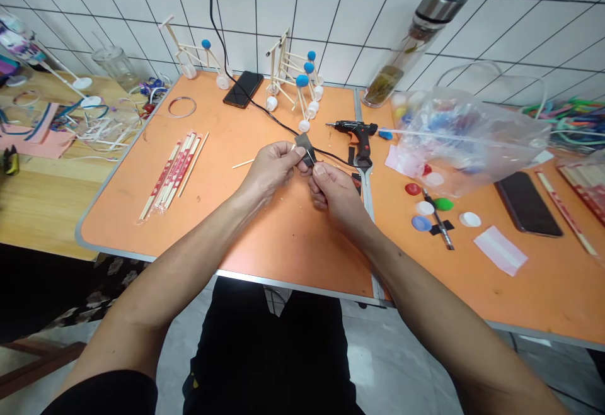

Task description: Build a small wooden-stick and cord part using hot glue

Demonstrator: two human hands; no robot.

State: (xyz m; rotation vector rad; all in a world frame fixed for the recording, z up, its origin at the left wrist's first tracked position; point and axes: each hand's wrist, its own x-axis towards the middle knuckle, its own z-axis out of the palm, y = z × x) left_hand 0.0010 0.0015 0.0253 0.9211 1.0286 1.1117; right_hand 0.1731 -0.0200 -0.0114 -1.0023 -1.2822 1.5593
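Closely pinched between my two hands is a dark grey square (305,148), thin and matte, held above the smooth orange table (293,245). My left hand (276,164) closes on its left edge, thumb against curled fingers, and my right hand (334,189) grips its lower corner between thumb and forefinger, the other fingers folded under. A thin pale line crosses the grey face; I cannot tell what it is. Just beyond my fingertips stands a frame of pale wooden sticks (283,62), with round blue plastic caps (302,80) and chunky white wheels (304,126). A loose bare stick (242,164) lies just beside my left hand, and farther left are straight chopsticks (174,169) in crinkly clear wrappers printed red. Near my right hand lies a black glue gun (359,136) with an orange trigger, close to a rubbery-looking black cable (265,111) that curves down past the tiled wall (326,18). Farther right, a crumpled, see-through plastic bag (472,141) bulges above a scatter of flat round lids, one of them a green lid (443,204).
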